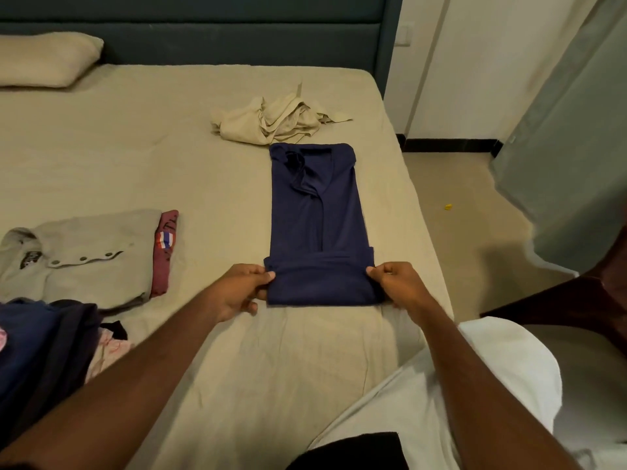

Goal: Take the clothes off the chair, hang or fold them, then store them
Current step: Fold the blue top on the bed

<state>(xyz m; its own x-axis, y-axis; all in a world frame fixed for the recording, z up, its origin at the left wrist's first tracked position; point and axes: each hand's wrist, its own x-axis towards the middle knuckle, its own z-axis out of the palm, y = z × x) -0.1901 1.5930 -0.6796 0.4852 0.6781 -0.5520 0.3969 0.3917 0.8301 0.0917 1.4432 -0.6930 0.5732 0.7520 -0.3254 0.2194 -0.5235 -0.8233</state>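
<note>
both hands pinch the navy shirt [319, 225] on the bed [135, 157]: left hand [242, 290] at its nine o'clock corner, right hand [395, 286] at three o'clock, near hem turned up.

I see the folded shirt [319, 215] lying lengthwise on the bed [135, 147], towards its right edge. My left hand [241, 293] sits at its near left corner, my right hand [397, 286] at its near right. A crumpled cloth [271, 120] lies just beyond its far end. Two folded garments [84, 256] lie to the left, a clothes heap [44, 347] nearer still, and a pillow [44, 59] far left.
</note>
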